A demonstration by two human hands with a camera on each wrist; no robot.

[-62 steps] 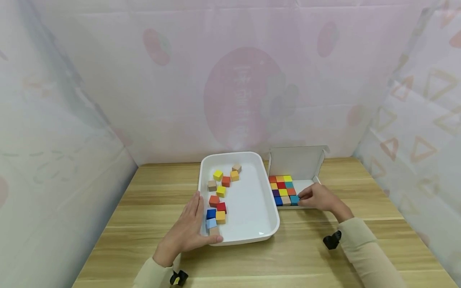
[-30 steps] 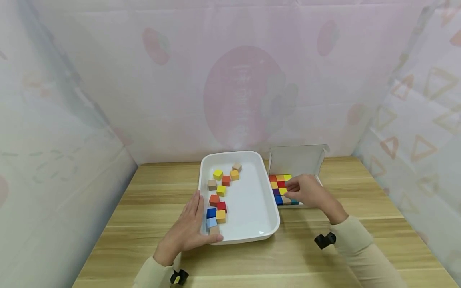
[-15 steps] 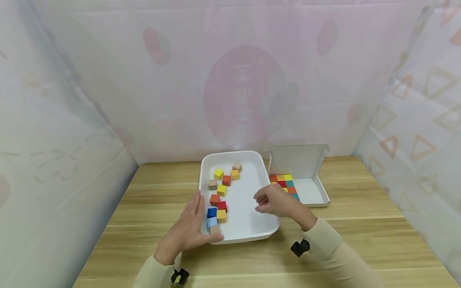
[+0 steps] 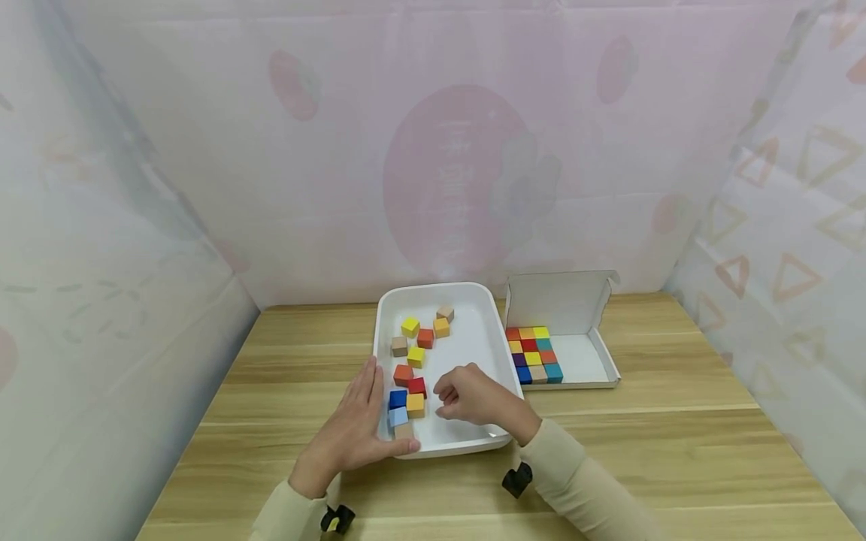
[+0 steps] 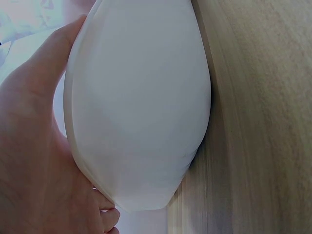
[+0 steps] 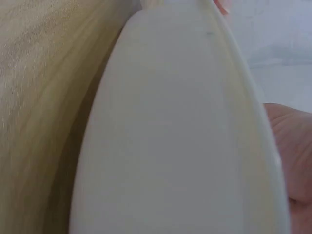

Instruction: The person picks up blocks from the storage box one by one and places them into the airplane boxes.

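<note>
Lower centre of the head view: the left hand (image 4: 348,436) lies flat, fingers straight, against the white tray (image 4: 501,353), which holds eleven loose cubes. The right hand (image 4: 473,398), fingers loosely curled and empty, hovers beside the orange-yellow cube (image 4: 415,406). Right of the tray, the cardboard box (image 4: 588,361) holds twelve packed cubes.

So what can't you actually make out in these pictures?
- Right hand, head view: curled fingers hide whether it holds a cube.
- Both wrist views: the white tray's wall fills the frame; no cubes show.
- Beige cube, head view: partly behind the left hand.
- Cardboard box: lower layers unseen.
</note>
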